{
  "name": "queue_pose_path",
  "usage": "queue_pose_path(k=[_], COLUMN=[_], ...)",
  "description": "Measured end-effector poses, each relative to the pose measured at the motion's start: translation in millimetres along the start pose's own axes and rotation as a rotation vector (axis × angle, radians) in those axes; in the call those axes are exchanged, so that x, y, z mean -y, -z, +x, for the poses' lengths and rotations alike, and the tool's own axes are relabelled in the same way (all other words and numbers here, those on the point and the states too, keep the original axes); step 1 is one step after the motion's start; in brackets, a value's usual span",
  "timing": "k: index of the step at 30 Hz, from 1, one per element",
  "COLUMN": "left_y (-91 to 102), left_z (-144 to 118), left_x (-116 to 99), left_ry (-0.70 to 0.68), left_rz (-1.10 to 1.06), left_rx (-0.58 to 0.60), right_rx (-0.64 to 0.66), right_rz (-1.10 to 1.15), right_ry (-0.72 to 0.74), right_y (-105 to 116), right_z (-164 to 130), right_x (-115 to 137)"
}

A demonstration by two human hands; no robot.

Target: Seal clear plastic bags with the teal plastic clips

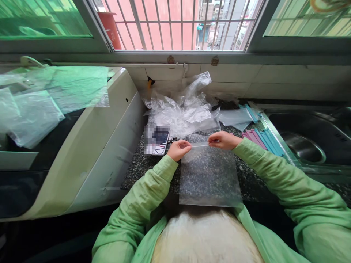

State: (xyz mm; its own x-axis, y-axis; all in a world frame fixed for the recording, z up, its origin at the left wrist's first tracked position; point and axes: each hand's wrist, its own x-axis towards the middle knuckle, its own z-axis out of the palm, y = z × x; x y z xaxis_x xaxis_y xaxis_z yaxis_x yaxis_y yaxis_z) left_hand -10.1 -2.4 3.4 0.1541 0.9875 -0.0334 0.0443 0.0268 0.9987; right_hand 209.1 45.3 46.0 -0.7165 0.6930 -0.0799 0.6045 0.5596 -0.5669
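A clear plastic zip bag [210, 177] lies flat on the speckled granite counter [137, 164], its lower edge reaching over the counter's front. My left hand [179, 149] pinches the bag's top strip at its left end. My right hand [223, 140] pinches the same strip further right. Both sleeves are light green. I cannot tell if anything is inside the bag.
A heap of crumpled clear bags [183, 111] lies behind the hands, a phone [157, 140] to its left. Pink and blue clip sticks [261, 140] sit by the steel sink [304, 142] on the right. A white appliance [82, 146] with more bags on top stands at the left.
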Motion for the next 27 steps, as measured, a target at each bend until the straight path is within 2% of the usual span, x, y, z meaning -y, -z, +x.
queue_pose_path(k=[5,12,20,27], left_y=[-1.5,-2.9,-2.4,1.2], left_z=[1.0,0.9,-0.4,-1.1], left_x=[-2.3,-2.1,-1.6,-3.2], left_ry=[-0.112,-0.116,-0.101,-0.067], left_rz=[0.187,0.176,0.140,0.071], left_rx=[0.010,-0.008,-0.017,-0.037], right_rx=[-0.015,-0.011,0.042,0.005], right_rz=[-0.159,-0.132,-0.061,0.082], right_ry=[0.075,0.079,-0.011,-0.132], right_y=[-0.9,-1.5,1.1,16.7], right_z=[-3.6,-2.3,-4.1,-23.8], right_x=[2.2,4.4,6.8,-9.0])
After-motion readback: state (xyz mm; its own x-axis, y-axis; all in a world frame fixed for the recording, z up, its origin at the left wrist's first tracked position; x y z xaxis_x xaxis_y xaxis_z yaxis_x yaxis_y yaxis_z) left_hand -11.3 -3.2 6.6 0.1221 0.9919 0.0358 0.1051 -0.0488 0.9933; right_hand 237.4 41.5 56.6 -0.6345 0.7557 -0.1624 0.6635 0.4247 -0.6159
